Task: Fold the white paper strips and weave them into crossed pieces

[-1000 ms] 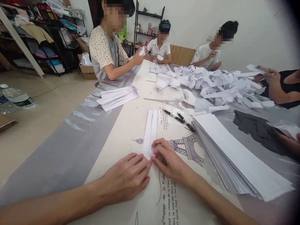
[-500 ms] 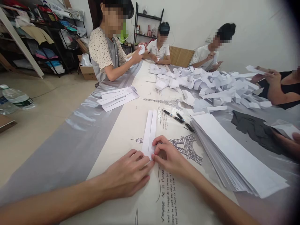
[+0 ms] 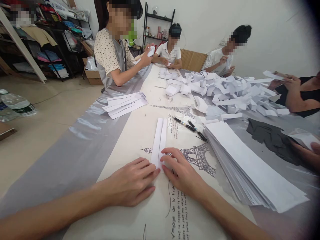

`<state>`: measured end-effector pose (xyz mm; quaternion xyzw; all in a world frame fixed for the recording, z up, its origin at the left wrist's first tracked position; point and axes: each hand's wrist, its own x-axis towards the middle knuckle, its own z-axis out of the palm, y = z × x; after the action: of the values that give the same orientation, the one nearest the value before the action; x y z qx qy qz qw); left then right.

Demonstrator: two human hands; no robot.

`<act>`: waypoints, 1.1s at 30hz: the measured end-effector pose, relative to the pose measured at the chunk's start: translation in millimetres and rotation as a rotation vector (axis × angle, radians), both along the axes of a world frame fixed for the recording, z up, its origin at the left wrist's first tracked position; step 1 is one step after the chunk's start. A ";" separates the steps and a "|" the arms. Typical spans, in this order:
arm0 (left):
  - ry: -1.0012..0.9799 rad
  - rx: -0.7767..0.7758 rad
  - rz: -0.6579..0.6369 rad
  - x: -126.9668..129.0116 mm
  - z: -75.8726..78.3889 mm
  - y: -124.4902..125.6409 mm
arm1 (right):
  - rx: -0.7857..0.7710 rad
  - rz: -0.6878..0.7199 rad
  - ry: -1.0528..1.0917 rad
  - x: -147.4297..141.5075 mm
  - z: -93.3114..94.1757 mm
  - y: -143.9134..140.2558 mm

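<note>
A white folded paper strip (image 3: 156,143) lies lengthwise in front of me, its two long flaps meeting along a narrow slit in the middle. My left hand (image 3: 133,181) rests at its near left corner, with fingers drawn together and tips closed on the paper's edge. On the strip's right side my right hand (image 3: 181,170) is open, its fingers bent and apart, the tips at or just over the right flap. The near end of the strip is partly hidden by my fingers. Beneath lies a cream tablecloth (image 3: 120,153) printed with Eiffel towers and French text.
At right lies a thick stack of white paper (image 3: 250,163), with black pens (image 3: 188,126) beside it. A heap of folded paper pieces (image 3: 220,86) covers the far right. Folded strips (image 3: 125,105) lie at left. Several people sit around the table; a dark cloth (image 3: 270,140) lies at right.
My right thumb and index finger have come apart from their pinch at the near right corner, and that hand has opened. My left hand has shifted slightly left; the strip stays in place.
</note>
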<state>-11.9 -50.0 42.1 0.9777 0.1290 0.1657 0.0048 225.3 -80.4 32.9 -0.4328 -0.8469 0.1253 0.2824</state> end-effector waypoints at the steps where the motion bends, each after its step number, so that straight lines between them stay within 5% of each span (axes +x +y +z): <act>1: -0.006 0.022 -0.005 0.6 -0.8 0.1 | 0.063 0.059 -0.033 1.6 -1.0 -1.5; 4: -0.017 0.069 -0.014 0.2 -3.3 1.0 | 0.174 0.185 -0.092 7.1 -2.1 -5.6; 11: -0.112 0.051 -0.069 -10.8 -3.7 16.8 | 0.251 0.207 -0.249 11.6 4.2 -9.9; 15: -0.139 0.082 -0.114 -14.2 -4.6 26.3 | 0.243 0.201 -0.272 11.5 6.1 -11.4; 23: -0.269 -0.191 -0.043 -16.7 -4.9 36.8 | 0.192 0.183 -0.279 7.0 7.7 -11.4; 33: -0.280 -0.161 -0.046 -20.2 -7.9 42.4 | 0.152 0.181 -0.356 2.2 6.6 -12.0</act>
<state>-32.1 -7.5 34.2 0.9442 0.1175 0.2895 0.1047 227.5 -92.4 39.4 -0.3480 -0.9258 0.0075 0.1478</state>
